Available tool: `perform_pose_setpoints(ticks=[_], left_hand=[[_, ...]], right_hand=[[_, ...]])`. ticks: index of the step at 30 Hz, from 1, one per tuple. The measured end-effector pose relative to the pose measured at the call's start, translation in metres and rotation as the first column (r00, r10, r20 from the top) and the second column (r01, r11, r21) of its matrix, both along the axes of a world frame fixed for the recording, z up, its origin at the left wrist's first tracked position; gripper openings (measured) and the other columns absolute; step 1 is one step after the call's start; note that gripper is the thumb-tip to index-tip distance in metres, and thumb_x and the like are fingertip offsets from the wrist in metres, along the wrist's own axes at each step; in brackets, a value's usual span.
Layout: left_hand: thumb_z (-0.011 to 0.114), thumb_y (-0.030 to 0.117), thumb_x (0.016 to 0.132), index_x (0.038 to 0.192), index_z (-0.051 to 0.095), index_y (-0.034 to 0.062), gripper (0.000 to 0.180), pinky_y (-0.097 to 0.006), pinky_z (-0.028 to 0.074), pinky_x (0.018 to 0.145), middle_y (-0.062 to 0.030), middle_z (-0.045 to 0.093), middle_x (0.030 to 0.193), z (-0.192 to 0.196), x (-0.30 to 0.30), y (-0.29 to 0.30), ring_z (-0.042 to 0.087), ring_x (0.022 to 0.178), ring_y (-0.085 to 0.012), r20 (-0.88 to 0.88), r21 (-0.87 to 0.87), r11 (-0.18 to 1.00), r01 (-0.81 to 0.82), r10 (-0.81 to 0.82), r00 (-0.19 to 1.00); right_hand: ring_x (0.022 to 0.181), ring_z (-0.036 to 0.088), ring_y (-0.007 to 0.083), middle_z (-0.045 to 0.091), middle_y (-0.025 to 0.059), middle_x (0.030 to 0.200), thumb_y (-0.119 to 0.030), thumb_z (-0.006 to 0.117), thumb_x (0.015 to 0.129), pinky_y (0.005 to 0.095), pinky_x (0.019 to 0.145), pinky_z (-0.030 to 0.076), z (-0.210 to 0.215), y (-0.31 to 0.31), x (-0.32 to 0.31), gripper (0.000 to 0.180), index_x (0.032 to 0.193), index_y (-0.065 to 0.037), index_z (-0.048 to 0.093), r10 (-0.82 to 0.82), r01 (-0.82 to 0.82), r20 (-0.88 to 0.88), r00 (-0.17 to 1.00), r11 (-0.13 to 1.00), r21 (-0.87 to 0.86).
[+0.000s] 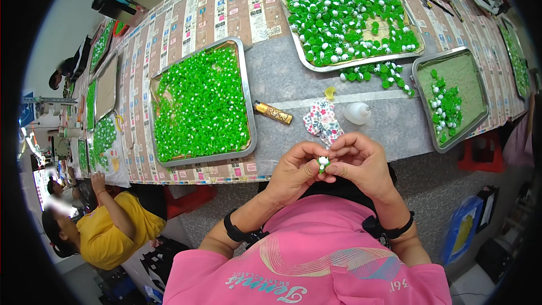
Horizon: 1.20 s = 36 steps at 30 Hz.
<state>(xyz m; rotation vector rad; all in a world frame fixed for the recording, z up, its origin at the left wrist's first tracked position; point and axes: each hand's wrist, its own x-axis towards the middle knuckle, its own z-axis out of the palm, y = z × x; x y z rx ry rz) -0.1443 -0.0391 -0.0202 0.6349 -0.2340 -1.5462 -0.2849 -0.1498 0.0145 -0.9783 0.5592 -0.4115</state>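
In front of my chest, my left hand [291, 170] and my right hand [366, 165] come together with fingertips pinched. Between them is a small white-and-green plastic figure piece [323, 161], gripped from both sides; part of it is hidden by the fingers. Just beyond the hands a crumpled floral cloth [323, 122] lies on the grey table covering, with a small yellow piece [329, 92] past it. A white squeeze bottle [358, 113] lies to the cloth's right. Left of the cloth is a black-and-gold tube [273, 112].
At left stands a metal tray [248, 101] full of green pieces. A far tray [319, 69] holds green-and-white pieces, with loose pieces [379, 73] before it. The right tray [473, 82] is partly filled. A person in yellow [116, 231] works at lower left.
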Motion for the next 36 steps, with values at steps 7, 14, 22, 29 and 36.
perform_pose_setpoints(ticks=[7, 14, 22, 29, 36], left_hand=[[0.058, 0.015, 0.089, 0.107, 0.051, 0.0051, 0.022, -0.032, 0.054, 0.076, -0.0064, 0.056, 0.095, -0.003, -0.005, 0.001, 0.059, 0.081, -0.0153, -0.043, 0.001, 1.000, -0.006, 0.006, 0.999], [0.056, 0.018, 0.090, 0.108, 0.048, 0.0083, 0.022, -0.034, 0.055, 0.079, -0.0055, 0.056, 0.095, -0.008, -0.010, 0.001, 0.059, 0.080, -0.0132, -0.181, -0.048, 0.999, -0.014, 0.005, 0.983], [0.053, 0.015, 0.092, 0.111, 0.047, 0.0107, 0.021, -0.036, 0.055, 0.082, -0.0055, 0.056, 0.098, -0.019, -0.008, 0.004, 0.060, 0.083, -0.0114, -0.359, -0.067, 0.997, 0.028, -0.050, 0.932], [0.058, 0.013, 0.089, 0.111, 0.048, 0.0142, 0.024, -0.035, 0.053, 0.084, -0.0024, 0.054, 0.099, -0.016, -0.008, 0.002, 0.056, 0.080, -0.0083, -0.518, -0.044, 0.996, 0.073, -0.085, 0.851], [0.061, 0.015, 0.087, 0.110, 0.049, 0.0150, 0.025, -0.034, 0.052, 0.084, -0.0004, 0.052, 0.099, -0.013, -0.006, -0.003, 0.054, 0.079, -0.0074, -0.592, -0.021, 0.996, 0.086, -0.082, 0.802]], right_hand=[[0.077, 0.063, 0.0122, 0.062, 0.0094, 0.088, 0.004, 0.066, 0.079, 0.0228, 0.067, 0.052, 0.002, 0.004, 0.001, 0.023, 0.097, 0.001, 0.052, -0.021, 0.021, -0.002, 1.000, 1.000, -0.010], [0.070, 0.061, 0.0087, 0.061, 0.0063, 0.083, 0.003, 0.066, 0.080, 0.0205, 0.060, 0.050, 0.001, 0.007, 0.004, 0.019, 0.092, 0.000, 0.052, -0.042, 0.042, -0.005, 0.999, 0.999, 0.020], [0.069, 0.060, 0.0083, 0.061, 0.0049, 0.082, 0.003, 0.066, 0.079, 0.0195, 0.060, 0.049, -0.001, 0.011, 0.009, 0.018, 0.091, 0.000, 0.053, -0.082, 0.080, -0.037, 0.996, 0.995, -0.050], [0.075, 0.063, 0.0091, 0.063, 0.0052, 0.084, 0.002, 0.068, 0.079, 0.0193, 0.064, 0.050, 0.001, 0.012, 0.012, 0.018, 0.093, 0.001, 0.057, -0.110, 0.097, -0.108, 0.988, 0.987, -0.125], [0.075, 0.063, 0.0085, 0.064, 0.0061, 0.087, 0.001, 0.067, 0.080, 0.0191, 0.064, 0.050, 0.001, 0.010, 0.014, 0.023, 0.100, 0.002, 0.057, -0.100, 0.085, -0.110, 0.989, 0.987, -0.135]])
